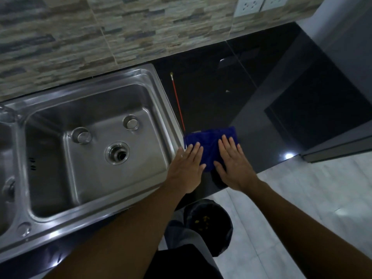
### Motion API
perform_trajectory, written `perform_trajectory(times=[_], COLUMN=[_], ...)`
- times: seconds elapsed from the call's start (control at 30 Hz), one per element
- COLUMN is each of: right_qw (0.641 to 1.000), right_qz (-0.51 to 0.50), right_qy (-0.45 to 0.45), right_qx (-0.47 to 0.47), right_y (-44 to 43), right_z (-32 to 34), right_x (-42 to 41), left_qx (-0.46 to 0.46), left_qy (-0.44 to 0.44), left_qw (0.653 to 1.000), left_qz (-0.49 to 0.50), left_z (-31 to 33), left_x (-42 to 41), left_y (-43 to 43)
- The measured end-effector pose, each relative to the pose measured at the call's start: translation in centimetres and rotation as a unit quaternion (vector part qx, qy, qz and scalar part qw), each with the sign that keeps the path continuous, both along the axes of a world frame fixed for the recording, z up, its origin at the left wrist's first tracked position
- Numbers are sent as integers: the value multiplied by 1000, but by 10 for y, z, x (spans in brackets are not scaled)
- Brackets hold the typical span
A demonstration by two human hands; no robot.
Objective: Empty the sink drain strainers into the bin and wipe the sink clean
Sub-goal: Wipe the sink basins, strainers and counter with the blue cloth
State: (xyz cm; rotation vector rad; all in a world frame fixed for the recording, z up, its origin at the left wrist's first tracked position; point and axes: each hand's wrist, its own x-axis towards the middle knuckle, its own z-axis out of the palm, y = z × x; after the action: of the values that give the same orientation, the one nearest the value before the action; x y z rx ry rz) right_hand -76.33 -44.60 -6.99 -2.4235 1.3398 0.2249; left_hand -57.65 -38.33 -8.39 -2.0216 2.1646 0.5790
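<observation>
Left hand (pixel 188 168) and right hand (pixel 231 162) press flat, grip apart, on the blue cloth (pixel 209 137) on the black desk (pixel 211 87), centre-right of frame. Two strainers (pixel 131 122) lie loose in the sink (pixel 167 101), drain (pixel 117 154) open; scraps in the bin (pixel 228 228), lower centre, suggest emptying is done, wiping unconfirmed.

You face a glossy black counter (pixel 211 87). On it lies a thin red stick (pixel 178 102) with a pale tip, running from near the back edge toward the front. Along the back edge rises a stone-pattern wall (pixel 80 37), with two white sockets (pixel 248 5) high up. A pale tiled floor (pixel 302 198) shows past the front edge.
</observation>
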Motion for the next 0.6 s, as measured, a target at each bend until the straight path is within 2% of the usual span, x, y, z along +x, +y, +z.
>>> perform_trajectory(times=[0.17, 0.37, 0.6], right_qw=[999, 998, 998], right_qz=[-26, -6, -18], right_qy=[-3, 10, 10], right_qx=[-24, -59, -57], right_y=[-5, -11, -9], right_z=[-13, -22, -24], right_x=[15, 10, 10], left_qx=[-12, -28, 17], left_qy=[-21, -37, 21], left_qw=[1000, 999, 999], left_qz=[9, -13, 43], left_z=[-4, -15, -17], left_x=[2, 9, 1], left_y=[-11, -21, -21])
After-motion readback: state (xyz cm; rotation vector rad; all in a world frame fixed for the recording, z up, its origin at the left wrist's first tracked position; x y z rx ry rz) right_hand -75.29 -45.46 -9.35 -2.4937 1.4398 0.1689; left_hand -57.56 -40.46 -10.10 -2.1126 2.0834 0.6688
